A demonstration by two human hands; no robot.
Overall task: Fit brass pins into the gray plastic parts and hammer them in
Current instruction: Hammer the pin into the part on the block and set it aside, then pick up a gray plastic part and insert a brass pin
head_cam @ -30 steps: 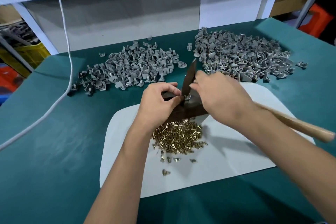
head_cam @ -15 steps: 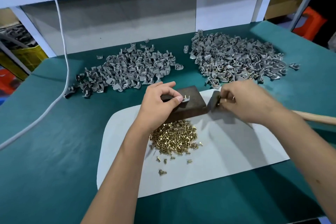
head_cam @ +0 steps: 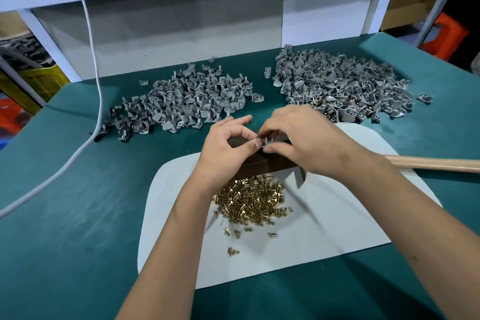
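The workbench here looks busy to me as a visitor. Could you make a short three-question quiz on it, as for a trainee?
1. True or false: the brass pins lie heaped on the white mat, nearer the person than the dark block.
2. How many big heaps of gray parts lie on the green table? A) one B) two C) four
3. Fill in: the left hand and right hand meet over the dark ____, pinching a small gray part.

Key
1. True.
2. B: a left heap and a right heap.
3. Block. The wooden hammer handle lies on the table, unheld.
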